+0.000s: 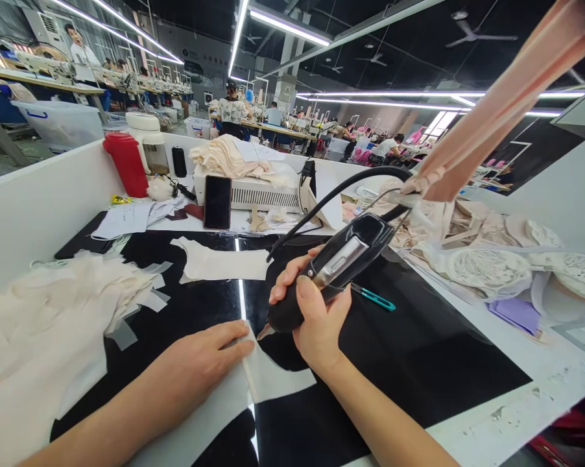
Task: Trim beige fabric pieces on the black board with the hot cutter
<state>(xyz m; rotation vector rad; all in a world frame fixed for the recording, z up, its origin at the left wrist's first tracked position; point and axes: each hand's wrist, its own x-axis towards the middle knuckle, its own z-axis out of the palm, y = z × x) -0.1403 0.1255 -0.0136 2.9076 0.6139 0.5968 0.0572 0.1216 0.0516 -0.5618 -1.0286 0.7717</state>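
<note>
In the head view, the only one, work looks partway through. The right hand wraps its fingers around a black hand tool, thumb lying along its upper side, and the tool's narrow tip points down beside the far end of a seam in a pale cloth piece. That cloth lies on the black mat, between and below the two hands. The left hand presses on it beside the seam; its forefinger and thumb are stretched out, close together, and I cannot tell whether they pinch any cloth.

The two sides seem already joined along the seam — how much is finished, I cannot tell. Another cloth piece lies flat farther back, and a loose pile sits at the left — finished or waiting, the view does not show.
</note>
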